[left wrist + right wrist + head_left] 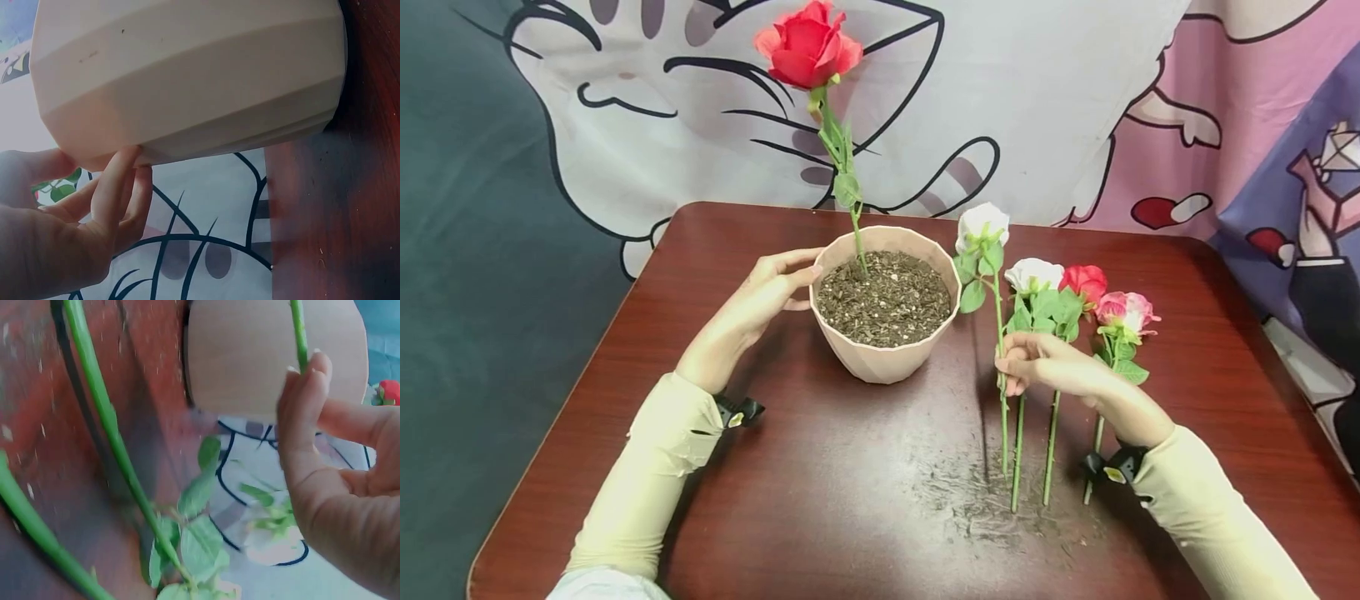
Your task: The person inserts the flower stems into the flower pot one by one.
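Observation:
A beige flower pot (880,362) filled with dark soil (887,300) stands on the table, and a red rose (808,50) rises upright from the soil's left side. My left hand (760,296) rests against the pot's left side near the rim, fingers spread; the left wrist view shows the fingertips (128,156) touching the pot's wall. To the right of the pot, my right hand (1052,367) pinches the green stem of a white rose (983,229) between thumb and fingers. Its bloom points up and away, apart from the pot.
Beside my right hand lie another white rose (1033,275), a red rose (1084,283) and a pink rose (1127,312), stems toward me. Soil bits and wet smears mark the brown table (820,500). A cartoon-printed cloth (1060,108) hangs behind.

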`<move>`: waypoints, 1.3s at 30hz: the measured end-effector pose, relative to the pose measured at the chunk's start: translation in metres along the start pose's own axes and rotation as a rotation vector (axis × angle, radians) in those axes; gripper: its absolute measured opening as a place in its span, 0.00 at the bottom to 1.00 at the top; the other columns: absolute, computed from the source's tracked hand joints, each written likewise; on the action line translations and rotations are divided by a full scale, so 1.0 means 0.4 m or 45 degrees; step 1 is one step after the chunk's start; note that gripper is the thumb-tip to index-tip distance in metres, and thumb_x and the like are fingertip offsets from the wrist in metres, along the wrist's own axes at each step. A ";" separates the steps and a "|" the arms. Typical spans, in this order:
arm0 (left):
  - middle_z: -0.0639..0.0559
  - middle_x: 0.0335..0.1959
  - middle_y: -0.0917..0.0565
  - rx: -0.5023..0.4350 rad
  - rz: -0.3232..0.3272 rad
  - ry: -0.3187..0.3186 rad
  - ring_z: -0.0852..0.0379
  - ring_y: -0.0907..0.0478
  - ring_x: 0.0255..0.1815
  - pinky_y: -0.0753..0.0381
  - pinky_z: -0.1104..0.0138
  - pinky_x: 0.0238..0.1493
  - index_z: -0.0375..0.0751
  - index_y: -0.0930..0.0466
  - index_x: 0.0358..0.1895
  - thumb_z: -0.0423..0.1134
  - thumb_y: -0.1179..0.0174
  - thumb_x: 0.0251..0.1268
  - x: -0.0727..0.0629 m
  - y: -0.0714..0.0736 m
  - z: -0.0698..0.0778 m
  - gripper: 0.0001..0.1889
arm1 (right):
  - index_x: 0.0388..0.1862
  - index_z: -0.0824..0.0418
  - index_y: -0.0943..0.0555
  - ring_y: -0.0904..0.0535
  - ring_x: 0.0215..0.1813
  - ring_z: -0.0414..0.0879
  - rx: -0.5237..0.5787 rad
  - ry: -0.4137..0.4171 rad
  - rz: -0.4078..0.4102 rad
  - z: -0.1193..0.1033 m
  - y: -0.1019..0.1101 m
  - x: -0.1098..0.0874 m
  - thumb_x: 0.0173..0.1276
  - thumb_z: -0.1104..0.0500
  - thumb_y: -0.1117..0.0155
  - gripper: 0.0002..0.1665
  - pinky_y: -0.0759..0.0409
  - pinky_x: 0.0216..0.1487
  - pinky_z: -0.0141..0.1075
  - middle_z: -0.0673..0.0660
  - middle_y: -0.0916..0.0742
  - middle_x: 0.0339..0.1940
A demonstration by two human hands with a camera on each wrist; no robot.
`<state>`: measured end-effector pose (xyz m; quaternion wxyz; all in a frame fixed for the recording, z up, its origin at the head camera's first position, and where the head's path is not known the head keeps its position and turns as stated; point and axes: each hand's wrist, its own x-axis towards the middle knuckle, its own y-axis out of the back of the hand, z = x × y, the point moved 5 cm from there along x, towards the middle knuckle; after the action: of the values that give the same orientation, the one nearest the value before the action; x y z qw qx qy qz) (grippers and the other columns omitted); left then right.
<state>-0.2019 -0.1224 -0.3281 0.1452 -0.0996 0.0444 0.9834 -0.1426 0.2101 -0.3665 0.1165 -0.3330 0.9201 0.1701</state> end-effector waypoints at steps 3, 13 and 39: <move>0.41 0.59 0.28 -0.004 0.012 0.005 0.58 0.27 0.52 0.22 0.59 0.50 0.38 0.35 0.67 0.34 0.52 0.69 -0.002 0.003 -0.001 0.23 | 0.38 0.72 0.32 0.19 0.27 0.46 0.026 0.100 0.055 -0.011 0.037 0.009 0.71 0.64 0.48 0.09 0.19 0.34 0.39 0.52 0.17 0.23; 0.41 0.61 0.30 -0.008 0.055 -0.022 0.53 0.30 0.58 0.23 0.56 0.52 0.38 0.35 0.67 0.35 0.53 0.71 -0.011 0.005 -0.006 0.22 | 0.37 0.64 0.26 0.25 0.25 0.40 0.583 0.546 0.243 -0.130 0.155 0.020 0.70 0.73 0.56 0.10 0.27 0.28 0.27 0.52 0.20 0.23; 0.43 0.62 0.30 -0.039 0.018 -0.014 0.51 0.30 0.59 0.24 0.55 0.53 0.41 0.34 0.67 0.36 0.52 0.70 -0.011 -0.010 -0.003 0.22 | 0.45 0.71 0.31 0.23 0.28 0.38 -0.439 0.857 0.783 -0.348 0.089 0.264 0.72 0.63 0.48 0.10 0.26 0.32 0.25 0.56 0.17 0.26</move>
<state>-0.1965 -0.1198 -0.3285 0.1370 -0.0960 0.0293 0.9855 -0.2590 0.1209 -0.2651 -0.3000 -0.0967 0.9208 0.2296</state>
